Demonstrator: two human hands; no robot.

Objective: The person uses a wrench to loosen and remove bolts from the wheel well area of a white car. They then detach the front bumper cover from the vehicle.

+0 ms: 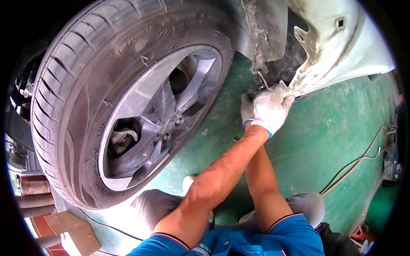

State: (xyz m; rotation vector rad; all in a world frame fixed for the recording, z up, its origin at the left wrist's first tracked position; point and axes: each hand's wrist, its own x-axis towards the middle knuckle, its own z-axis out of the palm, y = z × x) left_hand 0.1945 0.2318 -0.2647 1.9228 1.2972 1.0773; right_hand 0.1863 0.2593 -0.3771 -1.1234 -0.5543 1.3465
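My forearms cross in front of me, both hands in white knit gloves with blue cuff edges. My left hand (272,106), on top, is closed around a shiny metal hand tool (262,80) at the lower edge of the car's body panel (337,47). Its jaws or tip meet the dirty metal flange (259,64); its exact kind is not clear. Behind and just left of it is my right hand (247,112), fingers curled and partly hidden, so what it holds cannot be seen. The pale panel has a ragged, bent edge beside my left hand.
A large tyre (81,106) on a grey alloy wheel (164,121) stands close on the left. Hoses or cables (354,162) run across the green floor (316,141) at right. A cardboard box (77,234) sits at lower left, and a dark cable passes near it.
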